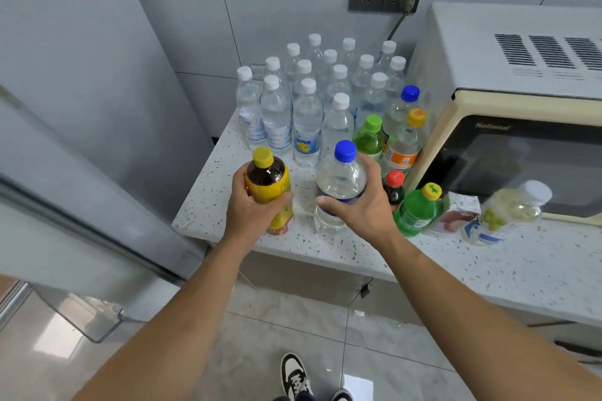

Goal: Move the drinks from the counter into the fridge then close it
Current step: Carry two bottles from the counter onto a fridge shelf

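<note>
Just left of the microwave (521,101), drinks crowd the speckled counter (358,251). The left hand (250,208) wraps a yellow-capped tea bottle (268,187); the right hand (361,205) wraps a blue-capped clear bottle (340,179) nearer the microwave. Both bottles seem to rest on the counter, though hands hide their bases. Lift straight up, clearing neighbours, then swing away from the microwave to the open fridge door (65,257).

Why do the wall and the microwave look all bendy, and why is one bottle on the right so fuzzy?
Head view: the wide-angle lens bows straight lines, so the microwave and the fridge door lean and curve near the edges. Head view: the white-capped bottle by the microwave is smeared by blur, while the yellow-capped bottle in the left hand looks sharp. Head view: light is soft, shadows faint.
</note>
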The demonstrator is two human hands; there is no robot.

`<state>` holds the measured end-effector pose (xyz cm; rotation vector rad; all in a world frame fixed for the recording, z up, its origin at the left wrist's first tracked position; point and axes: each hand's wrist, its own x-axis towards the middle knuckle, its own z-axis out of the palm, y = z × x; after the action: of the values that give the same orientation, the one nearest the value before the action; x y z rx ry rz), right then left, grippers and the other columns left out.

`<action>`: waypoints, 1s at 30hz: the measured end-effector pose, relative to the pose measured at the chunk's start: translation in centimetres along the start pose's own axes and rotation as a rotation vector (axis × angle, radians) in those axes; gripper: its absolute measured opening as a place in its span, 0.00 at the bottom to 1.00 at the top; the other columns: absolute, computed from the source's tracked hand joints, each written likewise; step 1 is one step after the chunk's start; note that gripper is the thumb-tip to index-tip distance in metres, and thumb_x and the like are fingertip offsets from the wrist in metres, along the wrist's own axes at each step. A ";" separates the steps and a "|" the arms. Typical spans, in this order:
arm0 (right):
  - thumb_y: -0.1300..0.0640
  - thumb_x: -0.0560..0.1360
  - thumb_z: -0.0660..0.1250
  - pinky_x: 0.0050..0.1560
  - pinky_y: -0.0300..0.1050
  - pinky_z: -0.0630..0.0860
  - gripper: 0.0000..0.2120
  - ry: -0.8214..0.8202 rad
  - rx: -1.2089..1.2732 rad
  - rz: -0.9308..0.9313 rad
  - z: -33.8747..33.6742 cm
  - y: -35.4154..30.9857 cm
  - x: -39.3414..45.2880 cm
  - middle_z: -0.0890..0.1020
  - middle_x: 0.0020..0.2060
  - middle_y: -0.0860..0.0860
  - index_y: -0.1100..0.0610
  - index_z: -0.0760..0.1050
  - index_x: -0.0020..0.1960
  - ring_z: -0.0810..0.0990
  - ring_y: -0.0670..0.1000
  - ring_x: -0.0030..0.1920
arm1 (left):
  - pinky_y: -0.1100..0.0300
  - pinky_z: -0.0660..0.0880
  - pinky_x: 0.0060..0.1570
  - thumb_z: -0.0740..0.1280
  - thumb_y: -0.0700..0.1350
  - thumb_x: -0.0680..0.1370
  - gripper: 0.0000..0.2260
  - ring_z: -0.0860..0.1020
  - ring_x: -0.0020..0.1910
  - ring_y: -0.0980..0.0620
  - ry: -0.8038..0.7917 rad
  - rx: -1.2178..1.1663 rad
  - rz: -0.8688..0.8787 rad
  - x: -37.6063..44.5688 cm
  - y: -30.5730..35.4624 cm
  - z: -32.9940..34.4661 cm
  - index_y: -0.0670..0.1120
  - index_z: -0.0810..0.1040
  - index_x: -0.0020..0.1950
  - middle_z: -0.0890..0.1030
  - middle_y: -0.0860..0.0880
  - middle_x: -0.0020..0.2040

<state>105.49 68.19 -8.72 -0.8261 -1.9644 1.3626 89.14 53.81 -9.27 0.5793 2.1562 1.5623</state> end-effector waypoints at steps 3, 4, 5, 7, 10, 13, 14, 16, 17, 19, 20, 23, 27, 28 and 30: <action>0.36 0.58 0.80 0.59 0.20 0.62 0.48 0.039 -0.024 -0.040 0.5 -1.2 0.6 0.70 0.67 0.40 0.45 0.62 0.71 0.68 0.35 0.65 | 0.59 0.75 0.54 0.81 0.59 0.59 0.41 0.76 0.60 0.61 -0.028 -0.024 0.029 0.3 -0.6 0.1 0.69 0.64 0.66 0.75 0.64 0.63; 0.34 0.57 0.80 0.58 0.21 0.63 0.46 0.039 -0.043 -0.047 0.6 -1.7 1.0 0.72 0.65 0.39 0.43 0.63 0.69 0.69 0.35 0.63 | 0.58 0.76 0.55 0.81 0.59 0.59 0.41 0.75 0.61 0.60 -0.026 -0.025 0.040 0.5 -0.8 0.1 0.69 0.64 0.67 0.74 0.63 0.64; 0.33 0.56 0.79 0.55 0.23 0.65 0.44 0.028 -0.066 -0.047 0.6 -2.2 1.4 0.73 0.62 0.38 0.40 0.64 0.67 0.71 0.33 0.60 | 0.57 0.76 0.56 0.81 0.59 0.59 0.42 0.75 0.62 0.59 -0.027 -0.021 0.047 0.7 -0.9 0.2 0.69 0.63 0.68 0.74 0.62 0.64; 0.33 0.55 0.79 0.53 0.26 0.66 0.41 0.001 -0.094 -0.040 0.5 -2.7 2.2 0.74 0.58 0.35 0.36 0.65 0.62 0.72 0.32 0.59 | 0.56 0.75 0.56 0.81 0.59 0.58 0.44 0.75 0.63 0.58 -0.036 -0.014 0.032 1.2 -1.1 0.4 0.68 0.62 0.68 0.73 0.62 0.65; 0.37 0.55 0.82 0.61 0.34 0.70 0.44 0.029 -0.031 -0.020 0.5 -1.8 1.9 0.72 0.62 0.36 0.37 0.63 0.65 0.71 0.37 0.63 | 0.63 0.73 0.49 0.81 0.60 0.56 0.42 0.75 0.58 0.63 -0.030 -0.025 -0.011 1.6 -1.4 1.0 0.70 0.63 0.64 0.73 0.67 0.60; 0.41 0.57 0.83 0.57 0.26 0.71 0.44 0.077 -0.037 -0.023 1.0 -0.5 1.0 0.70 0.60 0.30 0.37 0.63 0.65 0.70 0.32 0.62 | 0.64 0.72 0.47 0.80 0.62 0.56 0.37 0.74 0.53 0.68 -0.010 -0.018 -0.024 1.7 -1.8 1.3 0.77 0.62 0.56 0.74 0.70 0.55; 0.43 0.57 0.83 0.57 0.28 0.71 0.43 0.103 -0.040 -0.018 1.2 -0.3 0.9 0.71 0.58 0.28 0.38 0.63 0.65 0.71 0.33 0.61 | 0.63 0.73 0.48 0.80 0.62 0.56 0.35 0.75 0.52 0.68 0.001 -0.020 -0.027 1.5 -1.8 1.4 0.79 0.63 0.54 0.75 0.69 0.55; 0.45 0.59 0.82 0.55 0.26 0.70 0.41 0.141 -0.051 -0.019 1.5 -0.4 0.7 0.70 0.56 0.25 0.40 0.64 0.65 0.72 0.32 0.59 | 0.59 0.75 0.52 0.80 0.60 0.55 0.35 0.76 0.52 0.67 0.018 -0.033 -0.035 0.9 -1.8 1.2 0.78 0.65 0.53 0.76 0.67 0.55; 0.45 0.60 0.81 0.54 0.22 0.68 0.39 0.151 -0.058 -0.028 1.5 -0.5 0.5 0.70 0.55 0.24 0.41 0.64 0.64 0.71 0.31 0.58 | 0.58 0.76 0.53 0.80 0.60 0.55 0.35 0.76 0.53 0.66 0.023 -0.039 -0.038 0.3 -1.7 1.1 0.77 0.65 0.54 0.77 0.66 0.55; 0.46 0.61 0.81 0.52 0.19 0.65 0.38 0.158 -0.058 -0.041 1.1 -0.6 -0.5 0.70 0.55 0.23 0.40 0.63 0.63 0.71 0.29 0.57 | 0.57 0.77 0.52 0.80 0.59 0.55 0.35 0.78 0.54 0.62 0.035 -0.046 -0.052 -1.6 -1.7 0.6 0.72 0.68 0.57 0.78 0.63 0.56; 0.46 0.61 0.81 0.51 0.19 0.66 0.38 0.151 -0.056 -0.046 0.9 -0.6 -1.2 0.70 0.55 0.23 0.39 0.63 0.63 0.71 0.29 0.57 | 0.56 0.77 0.51 0.80 0.59 0.55 0.35 0.79 0.53 0.60 0.047 -0.050 -0.060 -2.7 -1.7 0.3 0.70 0.69 0.58 0.79 0.62 0.55; 0.46 0.61 0.81 0.53 0.27 0.69 0.38 0.099 -0.049 -0.039 -0.2 -0.4 -4.0 0.72 0.55 0.26 0.39 0.64 0.63 0.73 0.34 0.58 | 0.56 0.80 0.47 0.80 0.56 0.55 0.35 0.81 0.50 0.56 0.081 -0.074 -0.096 -6.8 -2.3 -0.8 0.63 0.73 0.60 0.81 0.58 0.53; 0.49 0.61 0.81 0.59 0.37 0.72 0.38 0.025 -0.031 -0.072 -1.3 -0.1 -8.1 0.74 0.56 0.32 0.40 0.65 0.64 0.75 0.39 0.59 | 0.48 0.82 0.50 0.79 0.55 0.55 0.34 0.84 0.48 0.51 0.066 -0.076 -0.152 -12.6 -3.5 -2.4 0.51 0.77 0.60 0.84 0.51 0.50; 0.50 0.60 0.81 0.59 0.37 0.72 0.38 0.012 -0.027 -0.075 -1.3 -0.1 -9.0 0.74 0.56 0.32 0.39 0.66 0.64 0.75 0.38 0.59 | 0.46 0.82 0.51 0.79 0.55 0.54 0.34 0.84 0.48 0.50 0.067 -0.088 -0.170 -14.0 -3.9 -2.8 0.49 0.78 0.59 0.84 0.49 0.50; 0.49 0.60 0.80 0.55 0.31 0.71 0.36 -0.020 -0.020 -0.077 -0.8 -0.4 -10.7 0.75 0.54 0.29 0.35 0.65 0.61 0.75 0.34 0.56 | 0.44 0.81 0.53 0.80 0.54 0.53 0.36 0.84 0.49 0.48 0.092 -0.125 -0.209 -16.7 -4.8 -3.9 0.49 0.78 0.60 0.85 0.48 0.50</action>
<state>112.70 60.30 -9.48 -0.7411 -2.0074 1.3139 100.38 40.20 -11.29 0.2376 2.0896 1.6203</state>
